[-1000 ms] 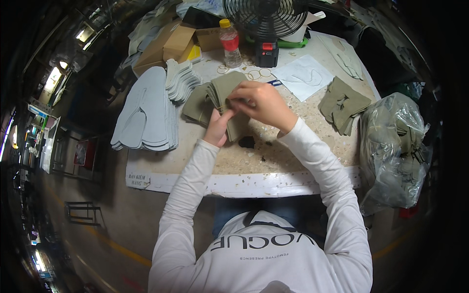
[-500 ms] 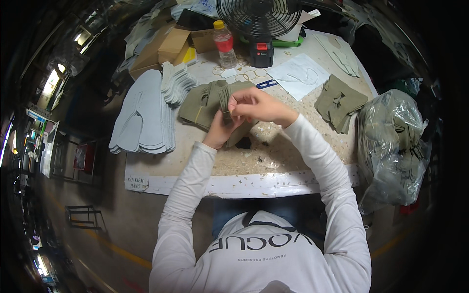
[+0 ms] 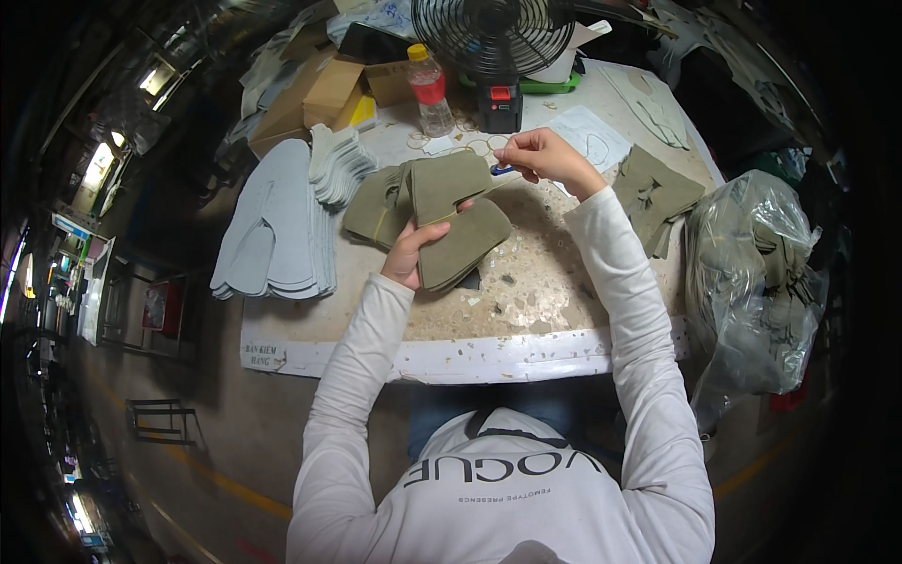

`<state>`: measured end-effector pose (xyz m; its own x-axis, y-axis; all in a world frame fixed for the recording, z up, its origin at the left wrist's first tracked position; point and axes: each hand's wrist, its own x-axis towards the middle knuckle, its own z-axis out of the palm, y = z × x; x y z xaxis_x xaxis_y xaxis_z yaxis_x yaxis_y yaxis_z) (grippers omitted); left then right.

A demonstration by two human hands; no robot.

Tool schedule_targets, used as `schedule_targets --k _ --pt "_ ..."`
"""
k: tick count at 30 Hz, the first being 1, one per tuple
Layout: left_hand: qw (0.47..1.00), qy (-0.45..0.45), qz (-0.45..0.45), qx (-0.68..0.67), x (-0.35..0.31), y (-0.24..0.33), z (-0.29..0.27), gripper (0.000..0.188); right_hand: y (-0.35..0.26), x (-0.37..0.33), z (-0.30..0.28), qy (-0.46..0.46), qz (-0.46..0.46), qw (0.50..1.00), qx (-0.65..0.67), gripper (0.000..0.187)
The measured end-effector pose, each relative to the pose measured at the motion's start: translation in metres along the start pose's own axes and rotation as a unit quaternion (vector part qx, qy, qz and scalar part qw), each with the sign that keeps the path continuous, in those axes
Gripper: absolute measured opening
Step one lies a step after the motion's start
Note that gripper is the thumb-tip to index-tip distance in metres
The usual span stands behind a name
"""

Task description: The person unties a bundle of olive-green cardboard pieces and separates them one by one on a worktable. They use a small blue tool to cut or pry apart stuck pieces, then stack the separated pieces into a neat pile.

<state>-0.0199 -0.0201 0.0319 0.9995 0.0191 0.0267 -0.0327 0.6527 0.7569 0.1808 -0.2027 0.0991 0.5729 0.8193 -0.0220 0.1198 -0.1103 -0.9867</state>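
A person's left hand (image 3: 411, 254) holds a bundle of olive fabric-like pieces (image 3: 470, 238) above the speckled worktop (image 3: 550, 282), left of its middle; the grip is closed, thumb across the top. The right hand (image 3: 547, 158), toward the far edge, has its fingertips pinched together on a thin elastic band (image 3: 490, 190) drawn out taut from the bundle. Just left of the bundle lies another banded olive stack (image 3: 371, 209). Pale grey cut pieces (image 3: 272, 211) are stacked along the worktop's left edge. Near the far edge stand a bottle with a yellow cap (image 3: 431, 94) and a black fan (image 3: 498, 103), loose bands (image 3: 480, 146) before them. More olive pieces (image 3: 658, 183) lie near the right edge, beside a clear plastic bag (image 3: 752, 320).
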Motion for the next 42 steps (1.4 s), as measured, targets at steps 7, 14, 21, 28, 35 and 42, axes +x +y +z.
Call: schedule_targets --k 7,14,21,28,35,42 --pt "0.998 0.058 -0.022 -0.033 0.004 0.002 -0.005 0.059 -0.015 -0.012 -0.003 -0.113 -0.099 0.989 -0.006 0.019" --pt "0.966 0.030 -0.023 0.257 0.004 -0.019 0.019 0.072 -0.033 -0.025 0.045 -0.201 -0.111 0.969 0.088 0.023" --pt "0.993 0.020 -0.069 0.090 -0.007 -0.010 0.011 0.066 -0.003 0.002 0.014 0.017 0.078 0.981 0.178 0.025" --pt "0.967 -0.009 -0.174 -0.188 0.001 -0.013 -0.025 0.047 0.034 0.019 0.006 0.145 -0.033 0.988 -0.041 0.021" --pt "0.947 -0.066 -0.022 -0.313 0.005 -0.013 -0.033 0.046 0.022 0.003 -0.002 -0.041 0.057 0.887 -0.456 0.018" --pt "0.962 0.092 0.104 -0.236 0.004 0.014 -0.033 0.041 0.035 0.016 -0.003 -0.112 0.017 0.956 -0.269 0.019"
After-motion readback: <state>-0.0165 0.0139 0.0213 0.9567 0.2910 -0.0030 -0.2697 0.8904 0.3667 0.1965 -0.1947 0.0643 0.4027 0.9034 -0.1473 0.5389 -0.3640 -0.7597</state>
